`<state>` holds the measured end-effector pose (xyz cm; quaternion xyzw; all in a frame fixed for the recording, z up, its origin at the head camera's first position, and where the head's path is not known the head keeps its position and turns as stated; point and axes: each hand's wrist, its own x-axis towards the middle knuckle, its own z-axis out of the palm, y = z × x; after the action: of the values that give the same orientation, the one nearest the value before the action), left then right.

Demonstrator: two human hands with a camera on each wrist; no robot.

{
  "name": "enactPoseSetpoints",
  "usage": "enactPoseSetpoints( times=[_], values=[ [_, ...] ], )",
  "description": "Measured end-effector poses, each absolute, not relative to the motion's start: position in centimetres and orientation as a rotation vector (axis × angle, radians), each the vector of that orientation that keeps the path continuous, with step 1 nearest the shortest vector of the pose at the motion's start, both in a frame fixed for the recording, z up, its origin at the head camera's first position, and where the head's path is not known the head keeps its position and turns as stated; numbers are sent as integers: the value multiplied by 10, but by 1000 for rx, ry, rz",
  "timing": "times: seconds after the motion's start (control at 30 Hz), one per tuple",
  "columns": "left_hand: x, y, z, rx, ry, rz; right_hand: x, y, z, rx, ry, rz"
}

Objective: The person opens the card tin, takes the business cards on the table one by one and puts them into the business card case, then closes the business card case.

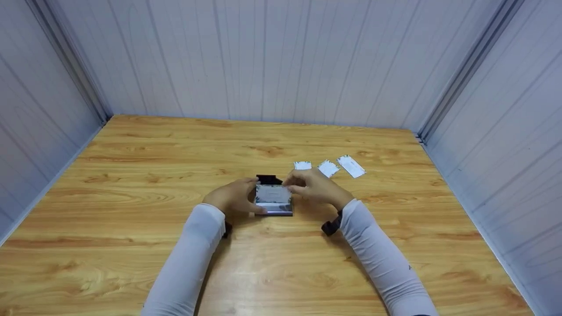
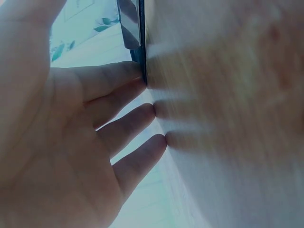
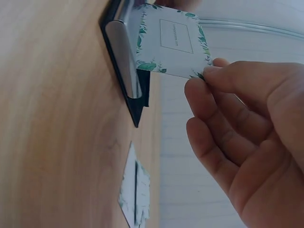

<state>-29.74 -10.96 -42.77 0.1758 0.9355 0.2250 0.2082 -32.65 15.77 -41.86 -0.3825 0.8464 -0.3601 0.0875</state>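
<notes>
A card case (image 1: 281,210) with a shiny metal front and a black flap (image 1: 268,179) at its back lies open on the table. A white card (image 3: 173,40) with a green leaf border stands tilted at the case, its lower edge right at the metal part (image 3: 122,54). My right hand (image 1: 318,188) pinches one corner of this card between thumb and index finger. From the left side my left hand (image 1: 235,195) holds the case, thumb at its front and fingers toward the flap. In the left wrist view, the lower fingers (image 2: 137,159) extend down to the tabletop.
Beyond my right hand, several leaf-bordered cards lie on the wooden table (image 1: 131,184): one partly behind the hand (image 1: 302,165), another in the middle (image 1: 328,168), and one farther right (image 1: 351,166). Pale panel walls (image 1: 263,61) bound the table's back and sides.
</notes>
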Motion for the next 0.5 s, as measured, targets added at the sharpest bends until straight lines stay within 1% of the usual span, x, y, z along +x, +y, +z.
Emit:
enactPoseSetpoints(
  times=[0.5],
  values=[
    [-297, -111, -428, 501, 2602, 648, -327, 152, -427, -1097, 2646, -890]
  ],
)
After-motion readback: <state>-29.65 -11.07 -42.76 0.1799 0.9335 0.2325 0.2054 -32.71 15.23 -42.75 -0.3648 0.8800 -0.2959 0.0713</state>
